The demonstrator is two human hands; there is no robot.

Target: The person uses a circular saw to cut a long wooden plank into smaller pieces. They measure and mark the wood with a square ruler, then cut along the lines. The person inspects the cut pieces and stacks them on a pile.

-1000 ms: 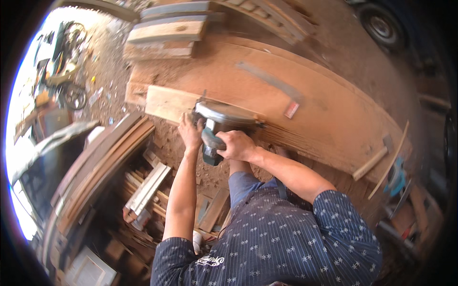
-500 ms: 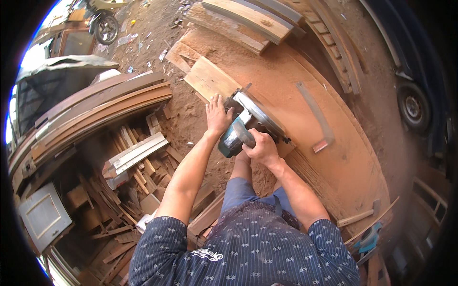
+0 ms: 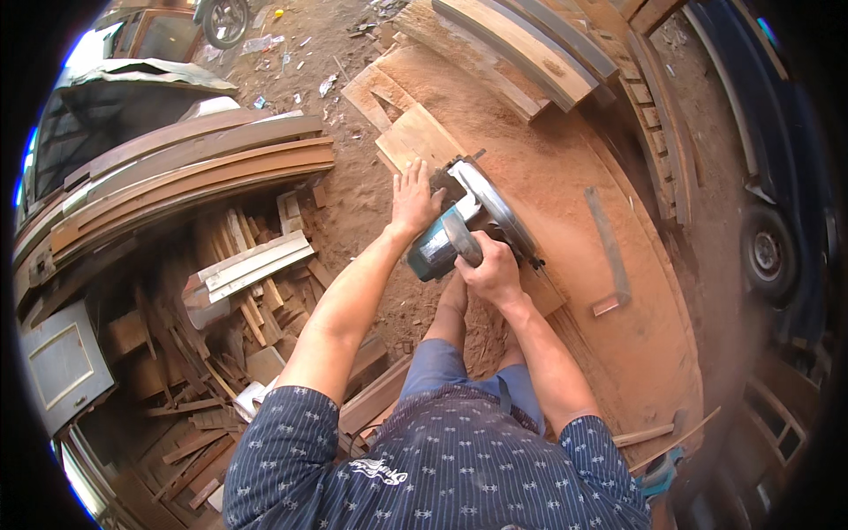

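A teal and black circular saw [image 3: 448, 231] with a silver blade guard rests on a pale wooden board [image 3: 419, 134]. My right hand [image 3: 493, 272] is wrapped round the saw's rear handle. My left hand [image 3: 415, 199] lies with fingers stretched out on the board's left edge, just beside the front of the saw, its thumb close to the saw body. The blade's cutting edge is hidden under the guard and base. Beneath the board is a wide worktop [image 3: 548, 203] coated in reddish sawdust.
A try square [image 3: 607, 243] lies on the worktop right of the saw. Thick planks [image 3: 512, 53] are stacked at its far end. Stacked door-frame timbers [image 3: 190, 172] and scrap wood [image 3: 190, 344] fill the left. A dark vehicle's wheel [image 3: 767, 252] stands at right.
The view has shifted, so the surroundings sit differently. The saw has moved slightly forward along the board, leaving less of it showing ahead. Both hands keep their places.
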